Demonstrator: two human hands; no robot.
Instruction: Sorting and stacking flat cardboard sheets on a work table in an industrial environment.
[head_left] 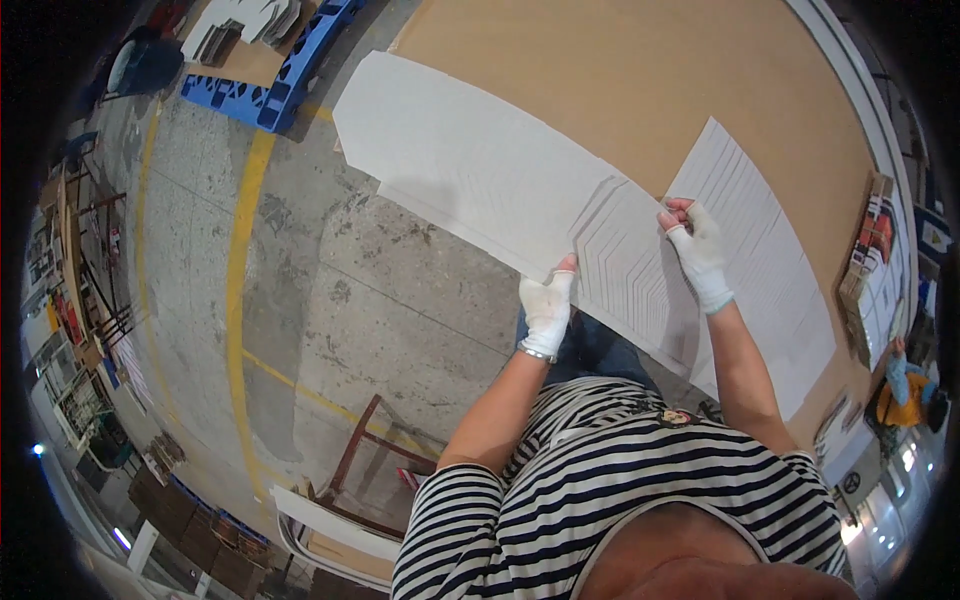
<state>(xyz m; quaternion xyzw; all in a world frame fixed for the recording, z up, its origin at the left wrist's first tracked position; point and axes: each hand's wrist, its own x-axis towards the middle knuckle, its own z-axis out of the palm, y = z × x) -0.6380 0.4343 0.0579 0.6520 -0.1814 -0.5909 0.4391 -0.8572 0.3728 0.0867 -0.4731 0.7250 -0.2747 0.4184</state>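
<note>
A long white cardboard sheet [450, 140] with cut corners lies over a fanned row of similar sheets [625, 260] at the near edge of the table. My left hand [546, 308], in a white glove with bare fingertips, grips the near edge with the thumb on top; its other fingers are hidden beneath. At the far edge, my right hand [697, 248], gloved the same way, pinches the sheets between thumb and fingers. How many sheets each hand holds cannot be made out. To the right of my right hand, a second fanned pile of white sheets [765, 250] rests on the brown tabletop.
The brown board tabletop [640, 70] stretches beyond the sheets. A blue pallet [270, 105] carrying cardboard pieces stands at the far left. Yellow lines [240, 240] mark the concrete floor. A reddish-brown frame [350, 450] stands behind my left elbow. Another person [905, 400] is at the far right.
</note>
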